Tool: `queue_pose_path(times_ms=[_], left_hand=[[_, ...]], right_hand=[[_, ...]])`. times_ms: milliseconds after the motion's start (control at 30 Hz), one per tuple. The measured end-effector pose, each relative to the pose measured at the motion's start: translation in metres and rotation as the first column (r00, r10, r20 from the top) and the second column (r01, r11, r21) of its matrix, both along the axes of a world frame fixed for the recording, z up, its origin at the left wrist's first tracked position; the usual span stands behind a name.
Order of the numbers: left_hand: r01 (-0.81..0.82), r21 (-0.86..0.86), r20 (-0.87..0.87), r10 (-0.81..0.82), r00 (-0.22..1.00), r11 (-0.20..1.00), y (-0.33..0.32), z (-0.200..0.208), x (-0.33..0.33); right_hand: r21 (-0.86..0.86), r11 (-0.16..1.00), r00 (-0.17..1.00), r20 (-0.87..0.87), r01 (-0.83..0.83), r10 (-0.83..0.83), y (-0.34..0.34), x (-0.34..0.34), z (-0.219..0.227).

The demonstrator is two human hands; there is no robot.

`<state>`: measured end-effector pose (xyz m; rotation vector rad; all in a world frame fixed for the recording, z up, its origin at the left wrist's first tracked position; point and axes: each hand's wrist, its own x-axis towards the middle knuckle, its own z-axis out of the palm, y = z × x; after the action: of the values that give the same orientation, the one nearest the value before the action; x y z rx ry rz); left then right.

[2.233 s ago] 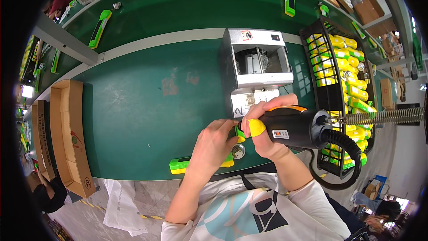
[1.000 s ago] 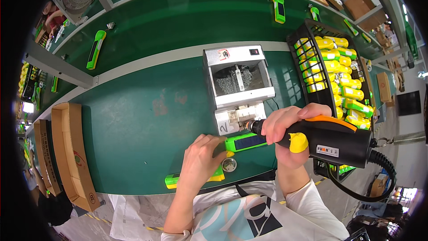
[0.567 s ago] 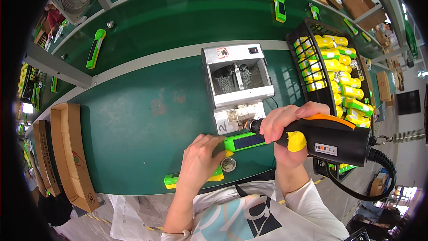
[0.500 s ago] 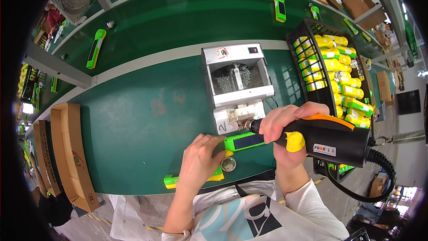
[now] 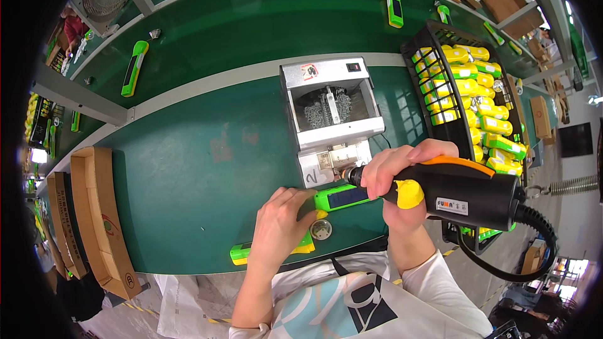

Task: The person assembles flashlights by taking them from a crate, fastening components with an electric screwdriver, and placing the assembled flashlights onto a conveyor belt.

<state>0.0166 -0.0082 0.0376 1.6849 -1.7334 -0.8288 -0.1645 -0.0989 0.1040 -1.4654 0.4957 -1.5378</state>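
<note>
My right hand (image 5: 396, 176) is wrapped round a black electric screwdriver (image 5: 465, 191) with an orange lever and a yellow patch. Its nose meets the front outlet of a silver screw feeder (image 5: 331, 103), which holds many small screws. With curled fingers, my left hand (image 5: 279, 221) grips the left end of a green flashlight (image 5: 342, 198) with a dark panel, lying before the feeder. A second green and yellow flashlight (image 5: 240, 253) lies partly hidden under my left wrist. Beside it sits a round clear lamp head (image 5: 321, 230).
A black crate (image 5: 440, 88) full of yellow and green flashlights stands at the right. Cardboard trays (image 5: 103, 220) lie at the left edge. A spring (image 5: 571, 185) and a black cable (image 5: 546, 232) run from the screwdriver. Several flashlights rest on the raised belt (image 5: 264, 19) beyond.
My right hand and the screwdriver have shifted very slightly left in the picture; the nose stays at the feeder's outlet. My left hand keeps its place on the flashlight.
</note>
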Motion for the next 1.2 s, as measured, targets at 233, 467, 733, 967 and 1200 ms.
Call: queue_pose_path(times_ms=[233, 467, 733, 967, 1200], left_hand=[[0.003, -0.031, -0.013, -0.003, 1.0, 1.0, 0.001, -0.003, 0.001], [0.01, -0.042, -0.007, -0.011, 1.0, 0.999, 0.0, -0.003, 0.001], [0.001, -0.052, 0.021, 0.0, 1.0, 0.999, 0.0, -0.002, 0.001], [-0.006, -0.026, -0.009, 0.006, 1.0, 1.0, 0.0, -0.002, -0.001], [0.011, -0.013, 0.02, -0.011, 1.0, 1.0, -0.001, -0.002, 0.002]], right_hand=[[0.012, 1.0, 0.999, -0.048, -0.023, 0.024, 0.013, -0.012, -0.008], [-0.092, 0.996, 0.996, 0.083, -0.005, 0.013, 0.006, -0.016, -0.002], [0.013, 1.0, 0.998, 0.058, -0.024, 0.023, 0.004, -0.008, 0.009], [-0.041, 0.998, 0.998, 0.035, -0.055, 0.056, -0.003, -0.008, 0.003], [-0.02, 0.999, 0.998, 0.026, -0.05, 0.05, -0.005, -0.007, 0.003]])
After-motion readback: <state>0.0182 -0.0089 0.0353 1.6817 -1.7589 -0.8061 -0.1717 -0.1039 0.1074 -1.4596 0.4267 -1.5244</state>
